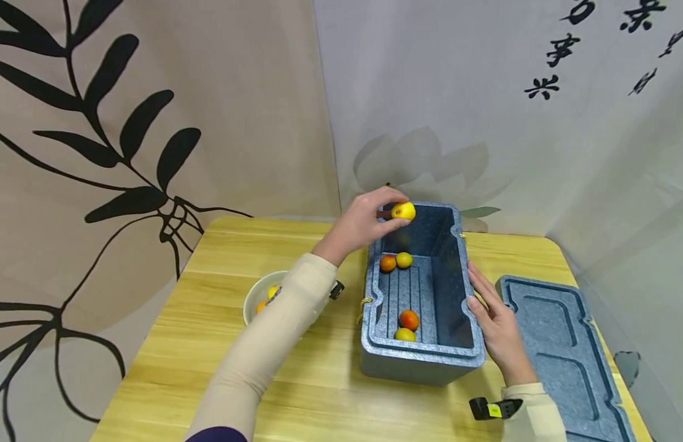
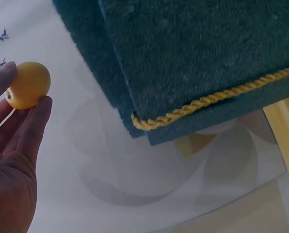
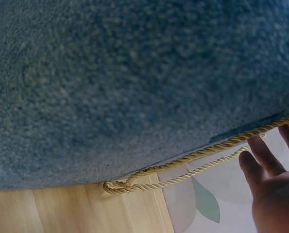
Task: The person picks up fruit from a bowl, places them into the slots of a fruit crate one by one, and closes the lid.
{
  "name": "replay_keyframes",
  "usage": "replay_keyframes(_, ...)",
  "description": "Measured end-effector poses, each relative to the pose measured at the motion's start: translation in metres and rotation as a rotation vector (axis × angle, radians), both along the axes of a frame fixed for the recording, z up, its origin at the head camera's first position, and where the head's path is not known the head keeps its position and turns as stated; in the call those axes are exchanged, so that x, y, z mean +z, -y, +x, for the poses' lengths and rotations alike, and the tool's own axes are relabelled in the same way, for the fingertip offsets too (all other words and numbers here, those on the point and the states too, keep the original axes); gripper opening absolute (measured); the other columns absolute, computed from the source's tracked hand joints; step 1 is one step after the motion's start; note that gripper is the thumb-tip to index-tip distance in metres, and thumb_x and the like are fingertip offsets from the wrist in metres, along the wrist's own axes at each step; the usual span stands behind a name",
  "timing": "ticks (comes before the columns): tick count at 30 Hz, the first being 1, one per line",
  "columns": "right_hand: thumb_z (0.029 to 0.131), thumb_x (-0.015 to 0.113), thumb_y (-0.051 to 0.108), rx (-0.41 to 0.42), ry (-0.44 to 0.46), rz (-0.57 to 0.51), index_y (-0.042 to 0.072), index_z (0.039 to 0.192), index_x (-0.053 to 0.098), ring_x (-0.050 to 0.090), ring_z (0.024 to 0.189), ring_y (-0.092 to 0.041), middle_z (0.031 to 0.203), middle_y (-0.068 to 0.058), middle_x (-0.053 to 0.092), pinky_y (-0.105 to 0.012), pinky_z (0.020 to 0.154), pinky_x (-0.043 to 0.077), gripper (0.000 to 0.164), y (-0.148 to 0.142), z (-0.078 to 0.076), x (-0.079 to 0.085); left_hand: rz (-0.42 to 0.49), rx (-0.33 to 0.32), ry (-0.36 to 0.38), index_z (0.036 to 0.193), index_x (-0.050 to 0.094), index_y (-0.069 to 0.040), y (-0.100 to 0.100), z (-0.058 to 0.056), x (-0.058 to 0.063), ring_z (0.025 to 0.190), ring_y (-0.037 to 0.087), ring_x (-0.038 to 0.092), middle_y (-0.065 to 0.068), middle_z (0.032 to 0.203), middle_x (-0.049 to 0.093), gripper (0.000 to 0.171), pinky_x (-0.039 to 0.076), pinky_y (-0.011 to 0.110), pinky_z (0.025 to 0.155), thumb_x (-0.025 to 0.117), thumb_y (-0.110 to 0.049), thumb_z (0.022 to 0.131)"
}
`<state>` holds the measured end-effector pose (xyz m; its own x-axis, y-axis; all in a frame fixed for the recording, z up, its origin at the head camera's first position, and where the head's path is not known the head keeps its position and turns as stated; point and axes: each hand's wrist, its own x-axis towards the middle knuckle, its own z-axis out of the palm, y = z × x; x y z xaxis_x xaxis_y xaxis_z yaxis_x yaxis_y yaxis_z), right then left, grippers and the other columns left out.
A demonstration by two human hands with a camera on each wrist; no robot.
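on a wood-grained desk (image 1: 181, 350) sits a grainy, rectangular box (image 1: 413, 367); at its far end your left hand (image 1: 369, 215) pinches a smooth yellow fruit (image 1: 405, 211); your right hand (image 1: 498, 328), fingers extended, touches the box's side.

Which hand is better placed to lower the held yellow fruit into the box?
The left hand, probably: its fingers and thumb hold the yellow fruit near the far end of the open box. The right hand rests against the box's right side and holds no fruit.
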<state>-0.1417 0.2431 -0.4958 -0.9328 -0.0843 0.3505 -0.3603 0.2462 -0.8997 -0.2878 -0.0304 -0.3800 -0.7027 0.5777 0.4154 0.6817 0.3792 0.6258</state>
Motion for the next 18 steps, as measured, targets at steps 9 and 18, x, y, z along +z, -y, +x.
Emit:
replay_keyframes(9, 0.101, 0.048, -0.003, -0.014, 0.003, 0.010, 0.010, 0.150, 0.042, 0.027, 0.143, -0.015, 0.156, -0.007, 0.033, -0.015, 0.104, 0.036, 0.050, -0.001, 0.002, 0.000, -0.018, -0.048, -0.011, 0.122, 0.063, -0.006, -0.012, -0.002, -0.005, 0.107, 0.014, 0.058, 0.004, 0.118, 0.062, 0.036, 0.052, 0.024, 0.091, 0.074, -0.016, 0.089)
replay_keyframes(18, 0.101, 0.050, -0.003, -0.032, 0.013, 0.009, 0.009, 0.149, 0.043, 0.029, 0.142, -0.015, 0.156, -0.007, 0.034, -0.015, 0.104, 0.036, 0.050, 0.001, 0.002, -0.001, -0.160, -0.073, 0.054, 0.127, 0.060, -0.008, -0.020, -0.006, -0.005, 0.106, 0.013, 0.056, 0.002, 0.123, 0.059, 0.038, 0.046, 0.015, 0.091, 0.070, -0.020, 0.093)
